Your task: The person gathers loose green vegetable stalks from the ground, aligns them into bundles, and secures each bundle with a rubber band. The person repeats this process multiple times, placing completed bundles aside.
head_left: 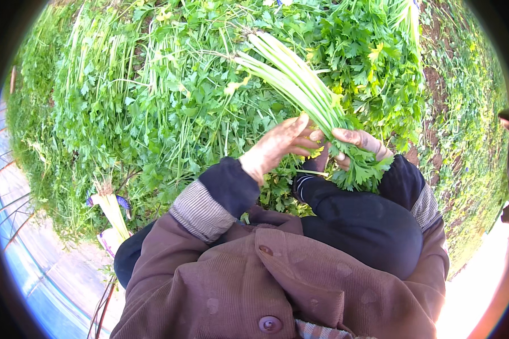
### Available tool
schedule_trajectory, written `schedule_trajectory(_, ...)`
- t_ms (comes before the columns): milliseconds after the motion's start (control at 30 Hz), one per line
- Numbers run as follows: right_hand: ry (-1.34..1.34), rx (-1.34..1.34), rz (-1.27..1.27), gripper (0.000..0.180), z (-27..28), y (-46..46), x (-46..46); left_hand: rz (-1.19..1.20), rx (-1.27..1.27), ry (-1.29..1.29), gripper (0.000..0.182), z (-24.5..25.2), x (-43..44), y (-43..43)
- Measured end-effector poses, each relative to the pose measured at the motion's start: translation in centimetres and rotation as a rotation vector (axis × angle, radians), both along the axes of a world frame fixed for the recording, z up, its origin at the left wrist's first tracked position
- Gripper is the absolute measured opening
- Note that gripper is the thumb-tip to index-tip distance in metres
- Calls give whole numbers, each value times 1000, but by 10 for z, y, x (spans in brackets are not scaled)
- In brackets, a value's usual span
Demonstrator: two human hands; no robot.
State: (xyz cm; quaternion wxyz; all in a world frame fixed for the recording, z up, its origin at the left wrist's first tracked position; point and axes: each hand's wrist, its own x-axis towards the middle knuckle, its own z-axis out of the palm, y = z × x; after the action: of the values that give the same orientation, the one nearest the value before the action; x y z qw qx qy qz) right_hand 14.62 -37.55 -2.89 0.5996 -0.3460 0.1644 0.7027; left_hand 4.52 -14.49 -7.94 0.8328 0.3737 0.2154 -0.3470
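A bunch of leafy celery (pixel 299 80) slants across the view in front of me, with pale stalks and thin roots at the upper left and green leaves at the lower right. My right hand (pixel 360 142) grips it where the stalks meet the leaves, thumb over the top. Beside the stalks, my left hand (pixel 282 142) has its fingers apart and pointing at the bunch. Whether its fingertips touch the stalks is hard to tell. Leaves from the bunch hang over my right knee (pixel 364 229).
Cut celery (pixel 152 106) lies thickly over the ground ahead and to the left. A leafy pile (pixel 364 72) lies beyond my right hand. By my left knee is another celery bunch (pixel 114 212), near a blue-purple band (pixel 123 202). Bare soil (pixel 434 93) shows at right.
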Motion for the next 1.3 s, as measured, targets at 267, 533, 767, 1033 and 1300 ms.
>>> schedule_trajectory(267, -404, 127, 242, 36, -28, 10, -17, 802, -137, 48, 47, -29, 76, 11)
schedule_trajectory(533, -562, 94, -152, 95, -8, 32, 37, 644, -194, -77, 44, 10, 84, 12)
schedule_trajectory(767, -407, 16, 11, 33, -6, 73, 31, 819, -33, -194, 70, 57, 103, 31)
schedule_trajectory(1033, -329, 78, 145, 29, -8, 71, 43, 1131, 201, 40, 39, 42, 136, 157)
schedule_trajectory(1300, -381, -3, 108, 35, -6, 66, 47, 442, 1215, -386, 35, 78, 144, 220)
